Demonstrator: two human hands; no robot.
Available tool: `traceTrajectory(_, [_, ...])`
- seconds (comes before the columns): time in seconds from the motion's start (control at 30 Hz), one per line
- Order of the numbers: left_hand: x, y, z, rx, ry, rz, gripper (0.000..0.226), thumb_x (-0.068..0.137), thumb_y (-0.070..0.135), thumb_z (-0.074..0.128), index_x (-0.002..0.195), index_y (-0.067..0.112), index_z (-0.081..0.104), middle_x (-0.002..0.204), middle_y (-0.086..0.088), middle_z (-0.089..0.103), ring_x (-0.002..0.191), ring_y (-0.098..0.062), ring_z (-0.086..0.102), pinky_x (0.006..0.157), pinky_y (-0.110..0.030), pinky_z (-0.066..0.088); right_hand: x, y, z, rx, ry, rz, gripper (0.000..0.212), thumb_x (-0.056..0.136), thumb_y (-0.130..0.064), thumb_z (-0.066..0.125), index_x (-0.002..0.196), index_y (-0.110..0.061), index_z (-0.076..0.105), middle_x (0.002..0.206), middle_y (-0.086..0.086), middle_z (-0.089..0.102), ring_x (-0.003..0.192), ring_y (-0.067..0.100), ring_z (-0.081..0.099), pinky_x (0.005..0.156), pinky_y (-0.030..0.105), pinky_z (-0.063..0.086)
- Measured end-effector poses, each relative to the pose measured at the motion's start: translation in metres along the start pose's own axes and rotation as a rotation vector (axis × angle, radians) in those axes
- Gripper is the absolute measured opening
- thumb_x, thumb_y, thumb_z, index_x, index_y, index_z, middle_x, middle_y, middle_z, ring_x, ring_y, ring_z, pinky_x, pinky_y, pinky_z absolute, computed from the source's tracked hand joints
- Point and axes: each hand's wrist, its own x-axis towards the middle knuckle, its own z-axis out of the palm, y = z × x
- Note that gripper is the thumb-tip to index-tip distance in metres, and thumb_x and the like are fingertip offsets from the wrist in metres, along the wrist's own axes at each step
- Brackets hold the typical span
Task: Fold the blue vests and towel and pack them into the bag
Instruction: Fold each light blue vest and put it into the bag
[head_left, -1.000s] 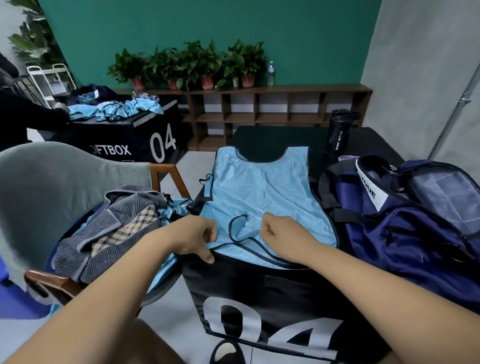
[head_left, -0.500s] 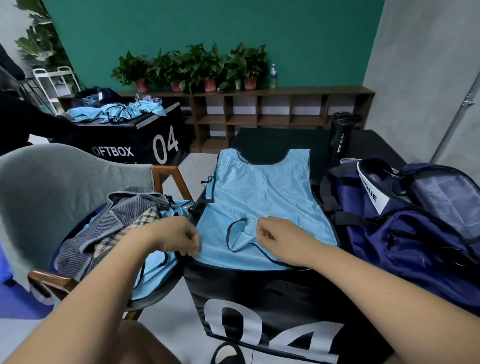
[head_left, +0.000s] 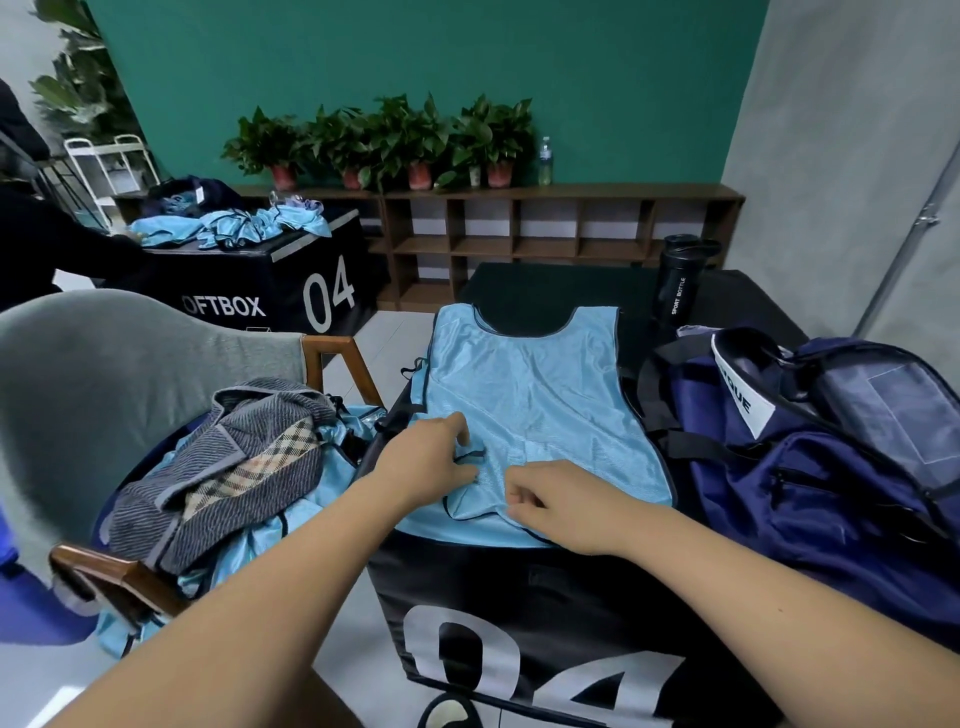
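A light blue vest (head_left: 535, 395) lies flat on the black box (head_left: 519, 613) in front of me. My left hand (head_left: 426, 462) pinches the vest's near edge with its black trim at the lower left. My right hand (head_left: 556, 501) pinches the fabric just beside it, near the front edge. A grey striped towel (head_left: 218, 462) sits piled on the chair (head_left: 104, 384) at left, over more blue vests (head_left: 249, 551). An open navy bag (head_left: 810, 457) stands on the box at right.
A black sport bottle (head_left: 678, 286) stands behind the bag. Another black box (head_left: 291, 280) at the back left carries more blue vests and a dark bag. A person's dark sleeve (head_left: 47, 249) reaches in at far left. A wooden shelf with potted plants lines the green wall.
My left hand moved right and forward onto the vest, from the box's left edge, and now pinches its trimmed edge. My right hand stayed near the front edge.
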Motion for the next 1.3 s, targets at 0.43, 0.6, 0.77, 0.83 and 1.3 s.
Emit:
traceTrajectory(0.43, [-0.028,-0.043,-0.052,-0.415,-0.189,-0.348,0.025,0.092,0.013,0.068,0.111,0.023,0.055,0.098,-0.010,0.074,0.068,-0.023,0.079,0.070,-0.045,0.062,-0.011,0.001,-0.015,0.137,-0.079,0.136,0.010,0.093,-0.032,0.063,0.084,-0.029,0.061,0.086,-0.006,0.069,0.070,0.008,0.056,0.066,0.022,0.048])
traceTrajectory(0.6, [-0.035,-0.049,-0.063,-0.245,-0.567,-0.488,0.033,0.094,0.019,0.070,0.121,0.005,0.060,0.086,-0.012,0.082,0.077,-0.023,0.079,0.046,-0.021,0.044,-0.012,0.003,-0.020,0.137,-0.042,0.174,0.019,0.093,-0.051,0.068,0.089,-0.033,0.065,0.083,-0.010,0.067,0.068,0.004,0.057,0.067,0.023,0.048])
traceTrajectory(0.77, [-0.027,-0.059,-0.061,0.066,-0.223,-0.320,0.019,0.083,0.028,0.069,0.097,0.015,0.069,0.089,0.000,0.076,0.074,-0.014,0.067,0.062,-0.028,0.051,-0.002,0.038,-0.030,-0.037,0.195,0.238,0.008,0.102,-0.038,0.056,0.102,-0.034,0.063,0.102,-0.013,0.061,0.095,0.011,0.061,0.089,0.039,0.055])
traceTrajectory(0.83, [-0.019,-0.054,-0.050,0.056,-0.029,-0.148,0.019,0.087,0.026,0.068,0.103,0.028,0.059,0.104,0.005,0.064,0.091,-0.014,0.064,0.075,-0.032,0.055,0.001,0.056,-0.031,-0.093,0.232,0.273,0.015,0.104,-0.034,0.054,0.117,-0.033,0.062,0.114,-0.011,0.057,0.111,0.016,0.058,0.098,0.042,0.051])
traceTrajectory(1.3, [0.020,-0.079,-0.020,0.074,-0.051,-0.090,0.026,0.097,0.034,0.063,0.123,0.032,0.064,0.122,0.009,0.063,0.104,-0.016,0.063,0.092,-0.039,0.056,0.001,0.097,-0.041,-0.371,0.148,0.617,0.048,0.109,-0.052,0.035,0.134,-0.017,0.055,0.140,0.007,0.058,0.127,0.031,0.053,0.104,0.045,0.044])
